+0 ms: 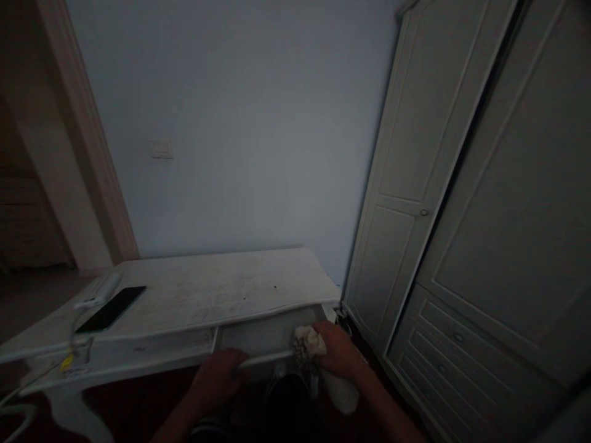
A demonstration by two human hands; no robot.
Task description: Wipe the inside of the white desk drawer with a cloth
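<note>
A white table (207, 289) with worn, scuffed paint stands against the wall, and its right-hand drawer (258, 335) is pulled out towards me. My left hand (224, 372) has its fingers closed over the drawer's front edge at the left end. In my right hand (337, 347) is a bunched cloth (307, 344), pale with a dark pattern, held at the right end of the drawer front. Part of a pale cloth hangs below that hand. The drawer's inside shows only partly in the dim light.
On the table's left lie a dark smartphone (113, 309) and a white box-like device (99, 289) with a cable. A yellow tag (67, 362) hangs near the front left edge. A tall wardrobe (397, 246) with drawers stands close on the right. A doorway frame (87, 123) rises at left.
</note>
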